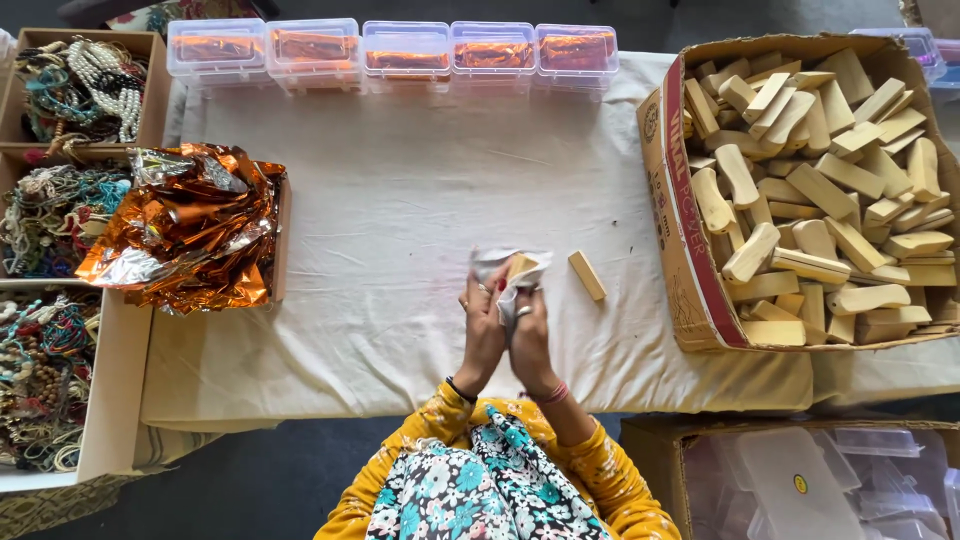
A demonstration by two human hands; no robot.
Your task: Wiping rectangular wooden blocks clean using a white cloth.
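Seen from above, a person's left hand (484,325) and right hand (530,330) are pressed close together at the middle of a white cloth-covered table (400,200), both closed around a small wooden block (520,266) half wrapped in a crinkled silvery foil sheet (500,275). Just right of the hands lies a bare loose block (587,275), farther right an open cardboard box (690,250) heaped with more, and well to their left a pile of orange foil (190,225). The block looks light and rigid, best pinched by its long sides, while the foil seems thin, slippery and easily torn.
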